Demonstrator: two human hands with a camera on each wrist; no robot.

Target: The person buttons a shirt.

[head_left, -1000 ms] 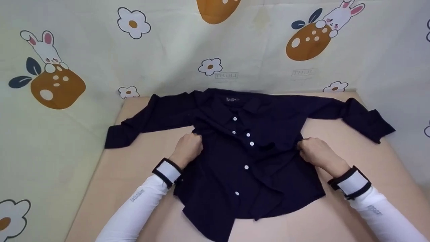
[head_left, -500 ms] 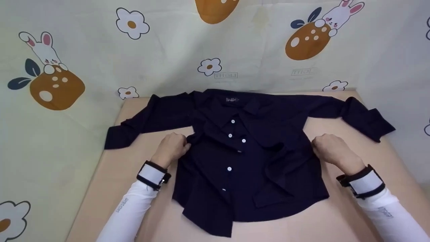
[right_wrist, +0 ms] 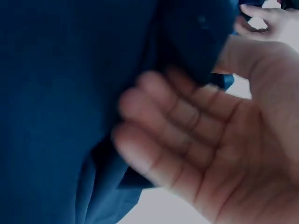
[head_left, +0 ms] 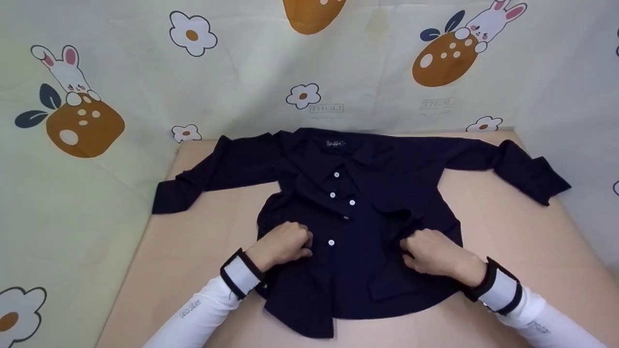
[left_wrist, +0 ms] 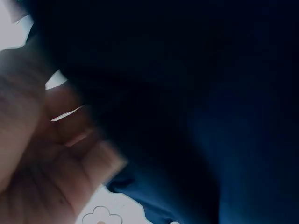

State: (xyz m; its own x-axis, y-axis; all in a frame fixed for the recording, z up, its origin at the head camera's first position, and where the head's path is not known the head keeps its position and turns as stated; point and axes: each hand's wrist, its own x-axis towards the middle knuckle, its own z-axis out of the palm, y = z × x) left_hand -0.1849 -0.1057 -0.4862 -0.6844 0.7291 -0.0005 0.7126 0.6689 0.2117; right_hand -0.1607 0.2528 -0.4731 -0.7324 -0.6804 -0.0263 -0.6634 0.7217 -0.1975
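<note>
A dark navy button-up shirt with white buttons lies front up on the table, collar away from me and sleeves spread. My left hand is over its lower left front, thumb and forefinger slightly apart; in the left wrist view dark cloth hides the fingertips of the left hand. Over the lower right front is my right hand, beside a raised fold of the front edge. The right wrist view shows the right hand blurred, fingers loosely bent against the cloth, with none gathered in the palm.
Beneath the shirt is a beige tabletop. A pale curtain printed with rabbits, flowers and orange fruit stands behind the table and along both sides. The shirt collar lies close to the table's back edge.
Both hands have let go of the shirt's side edges and moved inward and toward me over its front. Before that, they drew the sides outward, spreading the body wider.
</note>
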